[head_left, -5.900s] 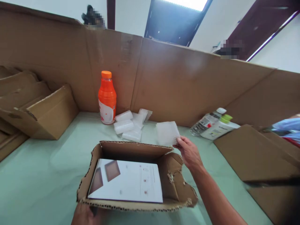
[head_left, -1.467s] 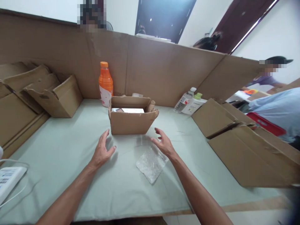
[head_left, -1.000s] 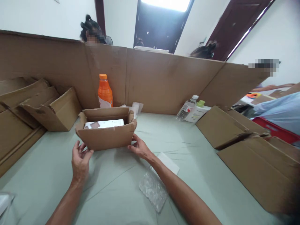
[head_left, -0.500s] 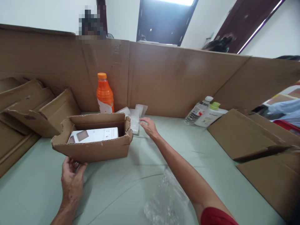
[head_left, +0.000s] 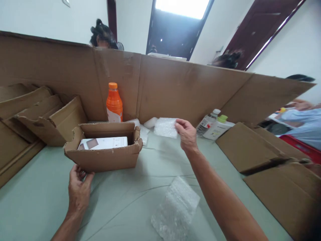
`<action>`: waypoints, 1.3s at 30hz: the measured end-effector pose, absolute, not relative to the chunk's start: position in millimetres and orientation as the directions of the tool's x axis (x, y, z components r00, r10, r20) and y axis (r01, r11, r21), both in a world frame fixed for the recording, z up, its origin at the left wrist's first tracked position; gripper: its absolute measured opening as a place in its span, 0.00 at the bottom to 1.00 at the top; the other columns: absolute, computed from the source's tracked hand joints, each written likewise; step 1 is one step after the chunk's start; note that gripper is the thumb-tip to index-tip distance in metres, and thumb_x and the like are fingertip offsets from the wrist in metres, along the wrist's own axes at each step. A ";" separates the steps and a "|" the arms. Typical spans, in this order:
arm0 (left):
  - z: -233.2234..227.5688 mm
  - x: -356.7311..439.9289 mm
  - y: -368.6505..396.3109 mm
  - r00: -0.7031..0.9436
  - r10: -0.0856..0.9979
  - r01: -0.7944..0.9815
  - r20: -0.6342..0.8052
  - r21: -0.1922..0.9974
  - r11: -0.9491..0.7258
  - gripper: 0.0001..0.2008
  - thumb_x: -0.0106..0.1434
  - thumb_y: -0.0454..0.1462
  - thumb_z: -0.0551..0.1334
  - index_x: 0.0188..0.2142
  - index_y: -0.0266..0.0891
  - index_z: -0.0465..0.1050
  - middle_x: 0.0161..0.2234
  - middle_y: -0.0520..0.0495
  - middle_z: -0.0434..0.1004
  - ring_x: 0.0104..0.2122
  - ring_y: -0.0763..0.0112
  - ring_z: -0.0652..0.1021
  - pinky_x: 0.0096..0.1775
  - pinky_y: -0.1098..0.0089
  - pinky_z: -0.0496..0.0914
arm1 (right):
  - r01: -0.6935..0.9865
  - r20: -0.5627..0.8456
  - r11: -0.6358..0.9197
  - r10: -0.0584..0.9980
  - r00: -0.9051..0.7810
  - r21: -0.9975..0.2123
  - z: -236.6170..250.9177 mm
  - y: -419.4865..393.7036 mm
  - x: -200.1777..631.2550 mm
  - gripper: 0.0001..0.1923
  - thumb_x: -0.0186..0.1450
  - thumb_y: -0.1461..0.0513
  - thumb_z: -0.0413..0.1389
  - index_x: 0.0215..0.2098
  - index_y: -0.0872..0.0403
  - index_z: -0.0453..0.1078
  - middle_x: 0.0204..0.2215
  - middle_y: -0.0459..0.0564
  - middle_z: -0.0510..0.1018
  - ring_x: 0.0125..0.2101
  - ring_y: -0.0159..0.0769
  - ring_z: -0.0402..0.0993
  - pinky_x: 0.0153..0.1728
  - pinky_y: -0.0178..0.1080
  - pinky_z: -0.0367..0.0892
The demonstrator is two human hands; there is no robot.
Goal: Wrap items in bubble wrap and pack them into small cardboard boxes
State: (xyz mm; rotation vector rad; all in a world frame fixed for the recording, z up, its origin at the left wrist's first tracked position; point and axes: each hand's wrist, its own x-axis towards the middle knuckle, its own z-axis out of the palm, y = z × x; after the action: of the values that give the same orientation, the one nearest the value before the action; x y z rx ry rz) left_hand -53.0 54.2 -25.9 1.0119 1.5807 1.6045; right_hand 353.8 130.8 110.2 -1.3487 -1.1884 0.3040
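A small open-topped cardboard box [head_left: 105,160] stands left of centre, with a white printed carton [head_left: 107,143] lying inside it. My left hand [head_left: 79,187] grips the box's lower left corner, its fingertips partly hidden there. Between the thumb and fingers of my right hand [head_left: 187,134] is a flat piece of bubble wrap [head_left: 165,128], held by its right edge above the table. More clear wrap pieces [head_left: 144,134] lie behind the box's right end. Near the front, a crumpled bubble wrap sheet [head_left: 177,207] rests on the table.
An orange bottle [head_left: 114,103] stands behind the box. Toward the right lean a clear water bottle [head_left: 207,123] and a white bottle with a green cap [head_left: 218,128]. Cardboard flaps [head_left: 250,147] flank both sides; a cardboard wall [head_left: 170,83] runs across the back. Other people sit beyond it.
My right hand has taken a piece of bubble wrap from the pile behind the box and moved it right. My left hand stays at the box corner. The view has shifted slightly.
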 end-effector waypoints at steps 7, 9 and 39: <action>-28.4 -55.6 53.5 -0.408 0.910 0.024 0.077 0.997 -0.073 0.35 0.56 0.43 0.69 0.61 0.49 0.62 0.55 0.45 0.71 0.55 0.58 0.73 0.63 0.50 0.62 | 0.421 0.495 0.305 0.726 0.478 -0.854 185.0 137.1 393.7 0.09 0.53 0.61 0.62 0.32 0.53 0.74 0.26 0.44 0.74 0.26 0.31 0.68 0.30 0.37 0.68; -28.8 -55.0 52.4 -0.371 0.926 -0.002 0.070 0.997 -0.076 0.36 0.56 0.43 0.69 0.62 0.48 0.61 0.57 0.43 0.70 0.58 0.56 0.72 0.64 0.48 0.61 | 0.445 0.547 0.351 0.700 0.459 -0.824 197.5 127.8 396.9 0.12 0.54 0.61 0.62 0.37 0.53 0.76 0.30 0.45 0.77 0.29 0.31 0.70 0.32 0.37 0.69; 21.8 -37.6 6.5 -0.202 0.948 0.499 0.247 0.858 -0.117 0.22 0.59 0.43 0.64 0.53 0.42 0.73 0.53 0.44 0.77 0.48 0.53 0.79 0.41 0.58 0.76 | 0.791 0.256 -0.228 0.864 0.434 -0.568 48.5 -106.0 440.1 0.15 0.59 0.58 0.59 0.42 0.53 0.79 0.54 0.59 0.76 0.54 0.54 0.72 0.58 0.57 0.64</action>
State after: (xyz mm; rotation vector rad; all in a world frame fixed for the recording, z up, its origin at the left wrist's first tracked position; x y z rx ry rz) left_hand -37.6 6.5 21.8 1.5983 1.6949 1.2754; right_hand 440.1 -106.0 48.5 -2.0487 -1.3871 0.1476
